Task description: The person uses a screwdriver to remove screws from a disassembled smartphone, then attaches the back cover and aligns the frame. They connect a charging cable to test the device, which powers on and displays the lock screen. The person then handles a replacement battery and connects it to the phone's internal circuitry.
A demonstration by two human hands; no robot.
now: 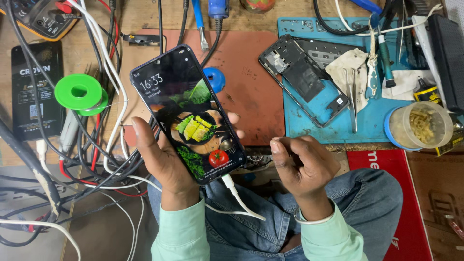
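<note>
My left hand (162,157) holds a dark smartphone (188,111) upright in front of me. Its screen is lit with a clock and a picture of food. A white cable (237,195) is plugged into the phone's bottom edge and trails down over my jeans. My right hand (302,162) hovers just right of the phone with its fingers curled in and nothing in them. It does not touch the phone.
A brown mat (251,87) and a blue work mat (309,121) lie on the bench. On the blue mat are a stripped phone frame (302,79), tweezers (353,99), a cloth and a plastic cup (425,125). A green solder spool (79,93), tangled wires and a multimeter (41,17) sit at left.
</note>
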